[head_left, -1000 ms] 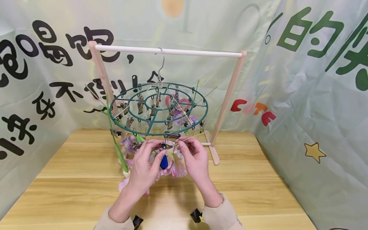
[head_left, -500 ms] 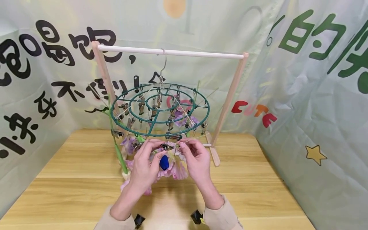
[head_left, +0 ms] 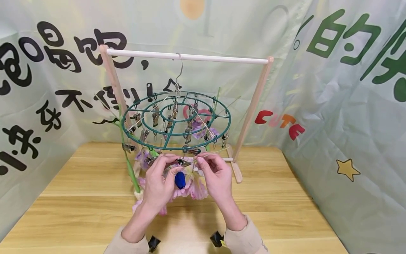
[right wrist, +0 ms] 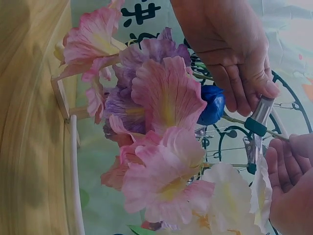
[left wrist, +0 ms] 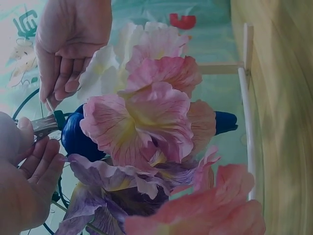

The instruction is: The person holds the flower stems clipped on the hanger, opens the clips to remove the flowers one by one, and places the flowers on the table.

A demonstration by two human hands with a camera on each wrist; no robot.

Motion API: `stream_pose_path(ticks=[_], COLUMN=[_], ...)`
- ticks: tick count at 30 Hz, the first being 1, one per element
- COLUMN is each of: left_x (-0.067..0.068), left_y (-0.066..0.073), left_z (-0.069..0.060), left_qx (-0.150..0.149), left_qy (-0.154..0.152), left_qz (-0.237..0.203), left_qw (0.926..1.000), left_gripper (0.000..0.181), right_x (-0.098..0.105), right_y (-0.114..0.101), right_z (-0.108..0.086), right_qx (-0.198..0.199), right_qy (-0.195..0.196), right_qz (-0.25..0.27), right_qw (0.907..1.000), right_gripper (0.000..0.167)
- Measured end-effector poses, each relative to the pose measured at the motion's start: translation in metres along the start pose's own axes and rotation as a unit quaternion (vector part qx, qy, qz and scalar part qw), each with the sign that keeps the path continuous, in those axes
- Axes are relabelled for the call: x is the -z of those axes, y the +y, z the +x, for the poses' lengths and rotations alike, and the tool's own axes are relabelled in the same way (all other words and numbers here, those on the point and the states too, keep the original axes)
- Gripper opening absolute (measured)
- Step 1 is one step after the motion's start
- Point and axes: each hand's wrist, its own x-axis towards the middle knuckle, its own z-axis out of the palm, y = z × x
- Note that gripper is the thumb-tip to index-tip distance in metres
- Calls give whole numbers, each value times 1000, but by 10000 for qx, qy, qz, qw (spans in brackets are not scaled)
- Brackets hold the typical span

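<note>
In the head view my left hand (head_left: pixel 159 185) pinches a metal clip (head_left: pixel 183 162) that hangs from the near edge of a round green clip hanger (head_left: pixel 170 141). The right wrist view shows that thumb pressing the tail of the clip (right wrist: pixel 264 105). My right hand (head_left: pixel 219 178) pinches the thin stem (right wrist: pixel 279 135) of a blue artificial flower beside the clip's green-tipped end. The blue flower head (head_left: pixel 179 180) hangs below the clip, between my hands. Whether the stem lies inside the clip's mouth I cannot tell.
The hanger hooks onto the white bar (head_left: pixel 222 59) of a wooden stand (head_left: pixel 255 106). Pink (head_left: pixel 197 188) and purple artificial flowers (left wrist: pixel 112 188) hang under it, close to my hands. Several other clips dangle from the rings. A green stem (head_left: pixel 132 173) stands at the left.
Both hands keep nearly the same place and grip. The blue flower head has shifted slightly left and shows a little more beside my left thumb.
</note>
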Motion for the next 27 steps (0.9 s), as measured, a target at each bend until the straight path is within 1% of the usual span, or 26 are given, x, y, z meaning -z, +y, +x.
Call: stream_pose_path(ticks=[3,10,16,22,27], left_x=[1,2,3,4,7], left_y=[0,-3,-4,-4,-4], left_z=[0,1,1,1,2], left_qx=[0,-157,-57,-51,-42], left_qy=[1,24,5,53,117], left_qz=[-19,42,-22,-3,-81], left_qw=[10000,9999,10000,10000,9999], left_gripper=[24,23,21,23,22], right_x=[0,1,1,1,1], right_y=[-1,-2,-2,-3,-5], right_z=[0,-1,-1,-1,-1], right_qx=[28,40,52,19,-52], right_qy=[-32,-20,22,81,182], right_qz=[-37,-72,-119,-281,-410], right_qw=[10000,10000,9999,9996,9990], right_gripper=[8,7,6,4,6])
